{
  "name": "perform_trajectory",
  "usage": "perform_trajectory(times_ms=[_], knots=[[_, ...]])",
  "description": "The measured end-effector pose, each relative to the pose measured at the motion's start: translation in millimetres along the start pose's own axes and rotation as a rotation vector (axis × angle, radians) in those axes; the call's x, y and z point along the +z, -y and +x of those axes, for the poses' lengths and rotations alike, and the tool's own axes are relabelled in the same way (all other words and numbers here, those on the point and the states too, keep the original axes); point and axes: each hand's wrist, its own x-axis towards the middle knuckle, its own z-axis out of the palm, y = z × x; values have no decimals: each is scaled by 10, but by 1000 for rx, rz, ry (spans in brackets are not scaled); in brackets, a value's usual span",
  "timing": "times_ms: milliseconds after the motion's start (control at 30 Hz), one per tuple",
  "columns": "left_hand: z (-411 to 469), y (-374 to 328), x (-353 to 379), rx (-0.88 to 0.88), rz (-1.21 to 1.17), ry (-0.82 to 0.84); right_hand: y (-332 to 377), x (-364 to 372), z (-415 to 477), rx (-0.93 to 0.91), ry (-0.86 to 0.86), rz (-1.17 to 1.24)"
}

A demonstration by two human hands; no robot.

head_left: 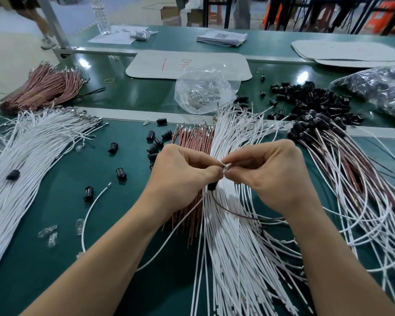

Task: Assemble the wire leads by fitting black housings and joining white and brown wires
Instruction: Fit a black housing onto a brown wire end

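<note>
The metal terminals (225, 168) meet between the two hands, just above the centre bundle of white wires (233, 258). The left hand (180, 174) pinches them with thumb and forefinger, with a black housing (212, 187) showing below its curled fingers. The right hand (271, 176) pinches from the other side, probably to line the ends up for joining. A brown wire (235, 212) and a white wire (176, 226) trail out below. Loose housings (310, 96) lie within reach, and finished leads (351, 179) fan out on the right.

Water bottle (102, 17), stacked papers (221, 38) and a rubber band (108, 80) sit farther back.
</note>
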Motion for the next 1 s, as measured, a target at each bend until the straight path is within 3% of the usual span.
perform_trajectory(times_ms=[167, 333, 500, 667, 1000], knots=[[30, 7, 2, -70, -84, 100, 12, 13, -11, 2, 12, 46], [46, -10, 46, -75, -155, -5, -25, 115, 19, 172, -66, 288], [55, 1, 90, -110, -284, -102, -5, 250, 17, 222, -115, 457], [67, 9, 60, -94, -279, -95, 26, 252, 18, 241, -135, 438], [72, -25, -23, -107, -178, 19, 62, 88, 15, 264, -9, 339]])
